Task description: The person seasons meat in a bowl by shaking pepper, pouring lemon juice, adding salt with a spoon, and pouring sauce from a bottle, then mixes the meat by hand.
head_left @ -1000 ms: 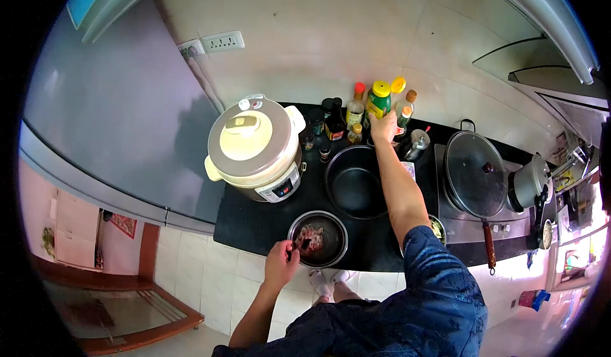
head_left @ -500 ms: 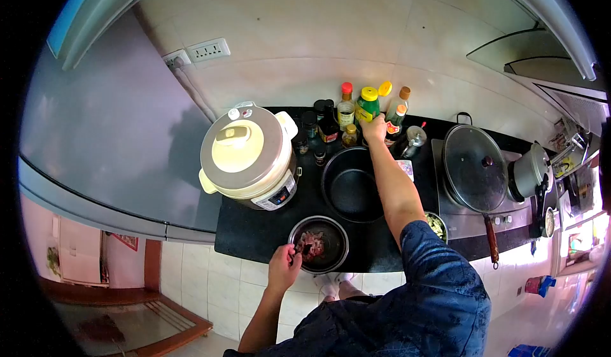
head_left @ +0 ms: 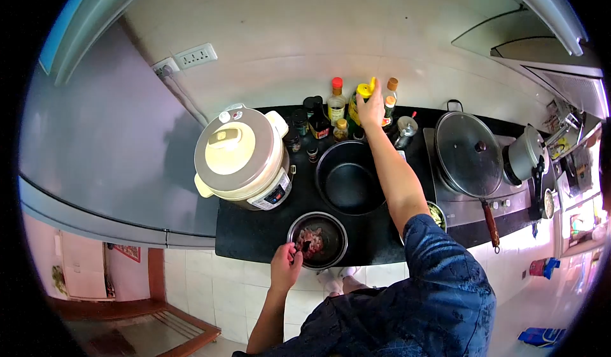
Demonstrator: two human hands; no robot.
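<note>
Near the counter's front edge stands a metal bowl (head_left: 333, 241) with pieces of raw meat (head_left: 310, 242) in it. My left hand (head_left: 286, 266) is closed at the bowl's left rim, on something dark I cannot make out. My right hand (head_left: 371, 107) reaches to the back of the counter and is at the green bottle with a yellow cap (head_left: 364, 91), its fingers up by the flipped-open lid. An empty black pot (head_left: 350, 182) sits below my right forearm. A red-capped bottle (head_left: 336, 105) stands left of the green one.
A cream electric cooker (head_left: 238, 159) stands at the left of the counter, beside a grey fridge. Small dark jars and bottles line the back. To the right, a lidded pan (head_left: 468, 153) and a pressure cooker (head_left: 527, 154) sit on the stove. A bowl of chopped food (head_left: 436, 215) is partly behind my right arm.
My right hand has moved up along the green bottle, from its body to its yellow cap. My left hand stays at the bowl's rim. The view has shifted slightly.
</note>
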